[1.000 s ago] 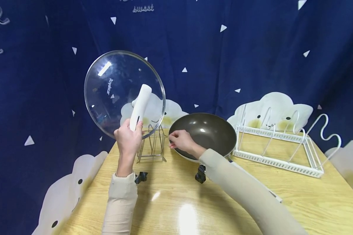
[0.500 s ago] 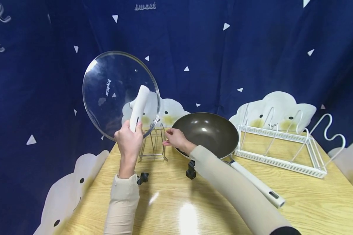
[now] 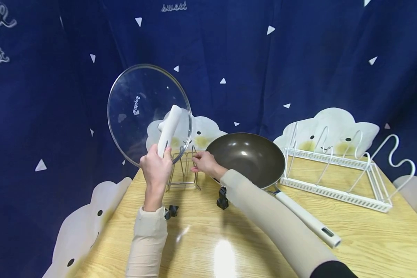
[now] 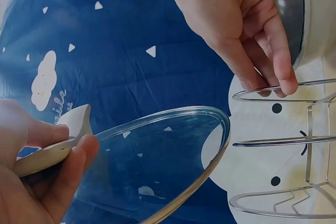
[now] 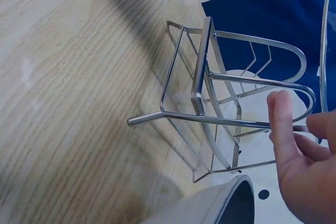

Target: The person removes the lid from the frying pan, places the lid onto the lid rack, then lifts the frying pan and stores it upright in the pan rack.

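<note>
My left hand [image 3: 155, 165] grips the white handle [image 3: 169, 129] of a round glass pan lid [image 3: 132, 135]. The lid is raised and tilted nearly upright, its lower rim above a small silver wire rack [image 5: 199, 72]. My right hand [image 3: 205, 162] pinches an end loop of that rack, with fingertips [image 4: 286, 74] on the wire in the left wrist view. Several loops make up the rack, which stands on the table; the lid's rim is close to them but apart in the left wrist view. Beside my right hand sits a dark-lined wok [image 3: 246, 158], partly hidden by the forearm.
The wok's long white handle [image 3: 309, 218] points toward the front right. A white rack [image 3: 333, 196] with wavy dividers stands at the right. A blue curtain [image 3: 229, 50] hangs behind the wooden table [image 3: 201, 239].
My right hand has moved left from the wok's rim to the wire rack and taken hold of its loop. The lid has swung slightly and come a little lower and to the right.
</note>
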`<state>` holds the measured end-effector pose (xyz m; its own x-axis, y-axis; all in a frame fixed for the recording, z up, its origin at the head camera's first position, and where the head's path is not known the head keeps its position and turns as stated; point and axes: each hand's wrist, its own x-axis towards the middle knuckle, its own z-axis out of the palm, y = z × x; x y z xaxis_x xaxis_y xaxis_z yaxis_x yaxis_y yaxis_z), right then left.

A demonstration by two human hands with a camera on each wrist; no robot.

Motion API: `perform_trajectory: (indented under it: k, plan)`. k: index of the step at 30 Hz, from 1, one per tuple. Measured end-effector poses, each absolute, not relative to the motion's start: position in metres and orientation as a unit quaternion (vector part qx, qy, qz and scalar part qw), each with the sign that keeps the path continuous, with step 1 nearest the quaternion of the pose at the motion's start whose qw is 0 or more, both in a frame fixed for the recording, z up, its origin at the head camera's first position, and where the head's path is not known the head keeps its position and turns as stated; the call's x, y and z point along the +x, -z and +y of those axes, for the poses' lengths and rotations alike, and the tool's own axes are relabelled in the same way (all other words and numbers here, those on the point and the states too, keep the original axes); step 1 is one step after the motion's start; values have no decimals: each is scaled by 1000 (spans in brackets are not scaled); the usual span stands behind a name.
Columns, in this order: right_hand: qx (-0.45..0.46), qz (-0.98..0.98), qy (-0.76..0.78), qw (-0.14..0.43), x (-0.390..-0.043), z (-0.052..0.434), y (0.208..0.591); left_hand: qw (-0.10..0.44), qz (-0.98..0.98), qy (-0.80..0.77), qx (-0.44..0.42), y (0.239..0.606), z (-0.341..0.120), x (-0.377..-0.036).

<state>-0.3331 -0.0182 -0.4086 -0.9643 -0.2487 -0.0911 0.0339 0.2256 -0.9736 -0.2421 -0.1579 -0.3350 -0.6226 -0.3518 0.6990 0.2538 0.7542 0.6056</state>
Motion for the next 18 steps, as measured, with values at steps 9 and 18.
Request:
perform_trajectory:
  k: [9, 18]
  plan:
    - [-57, 809, 579, 82, -336, -21, 412, 428, -834, 348, 22, 340, -158, -243]
    - [-67, 816, 572, 59, -334, -26, 414, 423, -840, 339, 29, 345, -162, -243]
